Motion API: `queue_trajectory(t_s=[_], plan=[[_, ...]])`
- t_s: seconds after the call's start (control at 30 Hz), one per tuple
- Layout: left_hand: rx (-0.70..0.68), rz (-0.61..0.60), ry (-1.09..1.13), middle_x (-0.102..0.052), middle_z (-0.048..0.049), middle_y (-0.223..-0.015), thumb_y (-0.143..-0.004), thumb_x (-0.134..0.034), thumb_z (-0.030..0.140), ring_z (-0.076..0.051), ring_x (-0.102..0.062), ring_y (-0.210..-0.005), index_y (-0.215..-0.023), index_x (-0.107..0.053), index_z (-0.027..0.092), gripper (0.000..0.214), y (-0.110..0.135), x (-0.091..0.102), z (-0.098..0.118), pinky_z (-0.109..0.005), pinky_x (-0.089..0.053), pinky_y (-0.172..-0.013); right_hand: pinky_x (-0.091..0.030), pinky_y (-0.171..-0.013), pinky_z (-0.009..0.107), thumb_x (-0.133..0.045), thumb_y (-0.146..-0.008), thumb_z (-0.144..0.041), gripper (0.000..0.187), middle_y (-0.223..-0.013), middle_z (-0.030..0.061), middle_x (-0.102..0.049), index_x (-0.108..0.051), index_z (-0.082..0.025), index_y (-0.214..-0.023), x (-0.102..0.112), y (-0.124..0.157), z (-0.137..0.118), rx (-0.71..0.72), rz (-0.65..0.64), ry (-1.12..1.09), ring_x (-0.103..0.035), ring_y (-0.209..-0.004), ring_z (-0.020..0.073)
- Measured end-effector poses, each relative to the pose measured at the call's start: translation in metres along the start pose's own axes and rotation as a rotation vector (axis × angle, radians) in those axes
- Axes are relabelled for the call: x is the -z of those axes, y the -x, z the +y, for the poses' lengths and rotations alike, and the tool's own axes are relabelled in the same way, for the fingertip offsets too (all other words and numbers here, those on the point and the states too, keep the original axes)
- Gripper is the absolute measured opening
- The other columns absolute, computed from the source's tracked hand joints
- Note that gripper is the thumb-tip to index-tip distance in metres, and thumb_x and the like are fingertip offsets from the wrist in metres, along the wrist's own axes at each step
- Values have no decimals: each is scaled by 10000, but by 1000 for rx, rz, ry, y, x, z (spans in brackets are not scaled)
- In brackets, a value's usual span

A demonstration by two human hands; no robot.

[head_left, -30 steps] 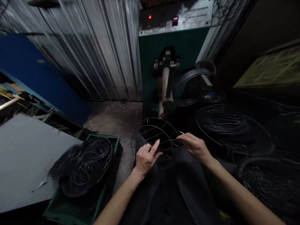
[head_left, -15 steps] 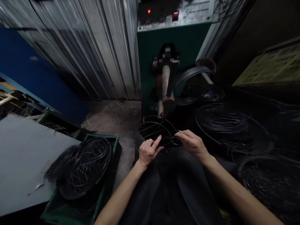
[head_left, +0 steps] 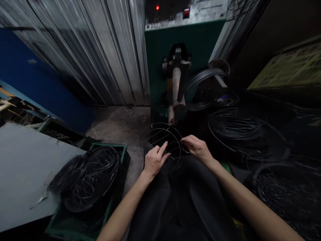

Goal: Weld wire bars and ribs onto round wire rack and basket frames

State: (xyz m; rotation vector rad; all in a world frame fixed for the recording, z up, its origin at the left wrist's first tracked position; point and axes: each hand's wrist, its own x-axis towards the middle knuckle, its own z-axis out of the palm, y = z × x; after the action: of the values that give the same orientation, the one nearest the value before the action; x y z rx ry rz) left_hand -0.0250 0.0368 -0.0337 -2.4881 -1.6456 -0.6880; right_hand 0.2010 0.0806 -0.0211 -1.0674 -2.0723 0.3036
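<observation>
A round wire rack (head_left: 162, 128), made of thin rings and cross wires, is in front of my lap, below the lower end of the machine's electrode arm (head_left: 177, 88). My left hand (head_left: 154, 160) is around its near left side, fingers curled, with index finger and thumb stretched over the wires. At the rack's right edge, my right hand (head_left: 197, 147) pinches a thin curved wire (head_left: 185, 152). Whether that wire is joined to the rack, I cannot tell in the dim light.
A green machine (head_left: 200, 36) with a lit red lamp stands ahead. Left is a green crate (head_left: 122, 152) with black wire rings (head_left: 92, 170). On the right are a basin of wire rings (head_left: 235, 125) and a basin of small metal pieces (head_left: 283, 190). Wire grids (head_left: 127, 126) lie on the floor.
Both hands and the wire rack have shifted slightly left. The right hand still pinches the curved wire at the rack's edge.
</observation>
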Motion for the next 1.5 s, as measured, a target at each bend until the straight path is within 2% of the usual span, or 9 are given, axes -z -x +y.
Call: queue_trajectory(t_s=[0.1,0.27,0.47,0.63,0.93,1.03,1.17,1.3,1.5], plan=[[106,-108,33,-608,-6,-884,-926,-403,483,-104,-601,-767,-1376,-429,275,497,-20,12,5,-188,-435,-658,-493,-628,253,-474,-889,-215,172,-800,53,-642,-646,-207,-888,1,-18,10,-43,2,-6,-622,-702,154],[190,-249,28,-629,-2,-928,-904,-443,499,-123,-624,-774,-1361,-445,304,497,-50,34,8,-196,-434,-625,-481,-662,261,-497,-860,-221,146,-787,39,-651,-642,-202,-852,3,-45,19,-89,-19,-38,-619,-712,155],[220,-332,-21,-643,-20,-960,-898,-447,509,-158,-643,-819,-1359,-449,307,503,-70,50,9,-216,-438,-633,-475,-669,275,-527,-839,-245,125,-788,32,-666,-642,-196,-843,0,-54,30,-131,4,-75,-620,-709,160],[223,-339,-55,-649,-19,-955,-883,-471,517,-158,-645,-814,-1344,-463,324,500,-80,54,6,-223,-439,-647,-482,-657,270,-533,-825,-267,129,-783,24,-678,-644,-204,-838,-1,-58,34,-161,6,-126,-623,-701,158],[194,-351,-42,-651,-6,-921,-881,-490,498,-153,-631,-834,-1335,-475,330,485,-80,55,0,-217,-427,-658,-482,-674,279,-533,-815,-253,124,-778,25,-668,-638,-190,-836,-2,-53,37,-179,2,-166,-616,-707,158],[167,-355,-8,-648,-1,-903,-880,-504,485,-138,-622,-838,-1325,-490,318,476,-66,60,-2,-208,-427,-670,-488,-659,268,-518,-829,-229,126,-771,26,-661,-637,-191,-844,-5,-42,26,-155,7,-185,-617,-698,152],[178,-336,40,-618,16,-843,-886,-490,489,-104,-597,-729,-1347,-462,314,494,-35,67,-9,-194,-434,-660,-496,-640,250,-480,-872,-208,166,-796,40,-649,-645,-202,-882,-12,-34,3,-68,26,-171,-622,-708,147],[165,-232,72,-584,17,-835,-914,-446,466,-89,-576,-711,-1399,-389,295,517,-18,56,-14,-180,-448,-679,-505,-654,254,-457,-908,-236,204,-832,59,-641,-660,-214,-912,-10,-37,-9,-5,69,-66,-621,-731,154],[41,-151,184,-536,21,-821,-934,-390,471,-79,-549,-721,-1413,-362,283,515,-26,13,-11,-172,-467,-722,-520,-706,267,-438,-925,-203,238,-887,57,-653,-667,-245,-974,3,-35,-9,46,62,107,-610,-789,162]])
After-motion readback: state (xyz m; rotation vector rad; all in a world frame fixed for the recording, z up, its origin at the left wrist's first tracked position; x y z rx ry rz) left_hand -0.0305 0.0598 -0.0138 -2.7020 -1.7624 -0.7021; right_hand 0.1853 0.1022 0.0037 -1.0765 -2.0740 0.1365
